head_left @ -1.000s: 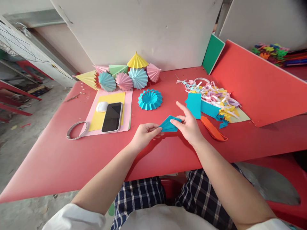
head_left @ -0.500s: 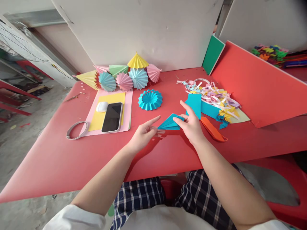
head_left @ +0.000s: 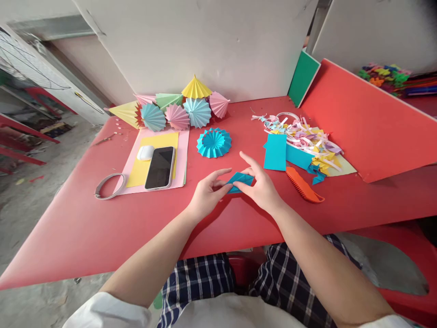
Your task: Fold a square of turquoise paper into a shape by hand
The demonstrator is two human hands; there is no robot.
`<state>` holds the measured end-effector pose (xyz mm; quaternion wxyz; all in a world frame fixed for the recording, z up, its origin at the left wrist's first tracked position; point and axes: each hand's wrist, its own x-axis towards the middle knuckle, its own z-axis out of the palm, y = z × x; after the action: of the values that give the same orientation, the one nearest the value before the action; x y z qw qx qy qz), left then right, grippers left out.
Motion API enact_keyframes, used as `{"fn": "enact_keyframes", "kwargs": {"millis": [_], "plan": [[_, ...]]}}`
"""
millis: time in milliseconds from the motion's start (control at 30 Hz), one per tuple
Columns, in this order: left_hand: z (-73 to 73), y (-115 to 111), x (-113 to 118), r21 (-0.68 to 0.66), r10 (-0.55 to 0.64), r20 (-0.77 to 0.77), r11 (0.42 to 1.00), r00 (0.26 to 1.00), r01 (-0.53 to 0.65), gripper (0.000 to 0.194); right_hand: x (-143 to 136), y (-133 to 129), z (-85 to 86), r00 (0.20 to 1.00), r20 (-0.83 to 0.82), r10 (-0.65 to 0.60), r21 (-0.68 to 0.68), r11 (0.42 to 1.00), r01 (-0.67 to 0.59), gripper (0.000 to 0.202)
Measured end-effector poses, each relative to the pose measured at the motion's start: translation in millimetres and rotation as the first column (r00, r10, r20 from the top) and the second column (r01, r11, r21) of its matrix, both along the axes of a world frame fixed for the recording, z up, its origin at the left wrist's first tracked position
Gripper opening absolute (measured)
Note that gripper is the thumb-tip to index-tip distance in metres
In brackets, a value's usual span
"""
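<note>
A folded piece of blue paper (head_left: 241, 179) is held between my two hands, a little above the red table. My left hand (head_left: 209, 191) pinches its left edge with thumb and fingers. On the other side my right hand (head_left: 257, 184) grips it between thumb and fingers, index finger pointing away. Creases run across the paper, and the fingers cover its ends. Beyond my hands lies a pleated blue paper ring (head_left: 214, 143). To the right of my right hand are a flat blue paper rectangle (head_left: 275, 152) and an orange comb-like tool (head_left: 303, 186).
Several pleated paper umbrellas (head_left: 177, 116) stand along the back wall. A phone (head_left: 160, 167) and a white earbud case (head_left: 145, 152) rest on coloured sheets at left, beside a tape ring (head_left: 108, 186). Paper scraps (head_left: 303, 136) are heaped at right before a red board (head_left: 365, 118).
The blue paper has turned and moved slightly left, from a pointed wedge to a more compact shape. My left hand now pinches it, and my right hand has come closer to the left.
</note>
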<state>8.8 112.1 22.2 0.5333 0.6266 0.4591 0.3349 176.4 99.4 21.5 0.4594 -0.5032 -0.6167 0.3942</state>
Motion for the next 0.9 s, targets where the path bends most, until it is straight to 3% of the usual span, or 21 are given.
{"fn": "enact_keyframes", "kwargs": {"millis": [267,533,733,900], "plan": [[1.4,0,-3,0.068,-0.018,-0.086,0.997,0.996,0.024,0.036,4,3,-5.8,1.000,0.002,0.000,0.026,1.000,0.000,0.060],[-3.0,3,-4,-0.018,0.038,0.016,0.999,0.999,-0.038,0.035,10,9,-9.7,0.984,-0.177,-0.029,0.002,1.000,0.029,0.053],[-7.5,5,-3,-0.108,0.136,0.116,0.987,0.984,-0.123,0.039,7,8,-10.0,0.976,-0.212,0.057,-0.098,0.992,-0.080,0.075],[-4.8,3,-1,-0.072,0.074,0.141,0.995,0.987,-0.064,0.040,6,7,-8.4,0.975,-0.223,0.007,-0.086,0.996,-0.027,0.065]]}}
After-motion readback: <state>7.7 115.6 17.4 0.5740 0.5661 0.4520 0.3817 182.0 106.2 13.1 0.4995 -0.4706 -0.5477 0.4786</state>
